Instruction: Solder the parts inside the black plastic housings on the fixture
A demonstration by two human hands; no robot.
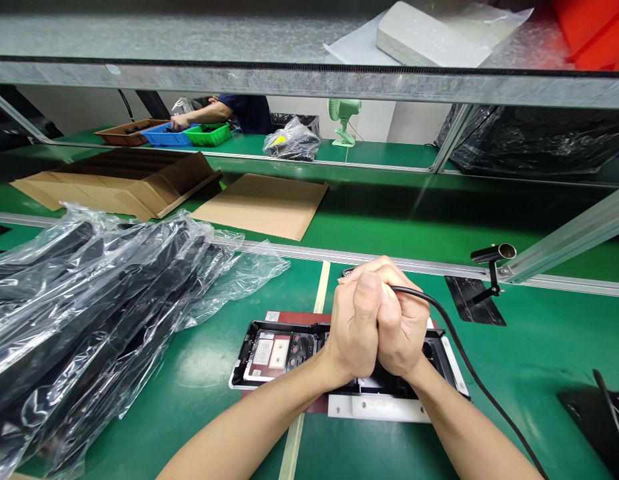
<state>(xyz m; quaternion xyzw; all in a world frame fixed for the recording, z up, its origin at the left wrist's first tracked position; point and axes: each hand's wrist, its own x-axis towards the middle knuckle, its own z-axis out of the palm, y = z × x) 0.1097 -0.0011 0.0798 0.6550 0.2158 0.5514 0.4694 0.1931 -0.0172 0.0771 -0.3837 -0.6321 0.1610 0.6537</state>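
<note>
My left hand [357, 327] and my right hand [402, 327] are both closed in fists and pressed against each other. A black cable [454, 333] comes out at the top of my right fist and runs down to the lower right. Whatever my left fingers enclose is hidden; a small dark tip shows just behind them. Beneath both hands lies an open black plastic housing [242, 347] with a white edge, its middle covered by my fists. Inside its left end are pale labels and a dark part with round holes. A white metal bar [379, 408] with screws lies along its near side.
Clear plastic bags with long black parts [114, 313] cover the left. Behind are a flat cardboard sheet [269, 203] and a cardboard box [119, 180]. A tube holder [492, 257] stands right. A metal shelf [289, 83] crosses overhead. Another person's arm [204, 115] reaches over coloured bins.
</note>
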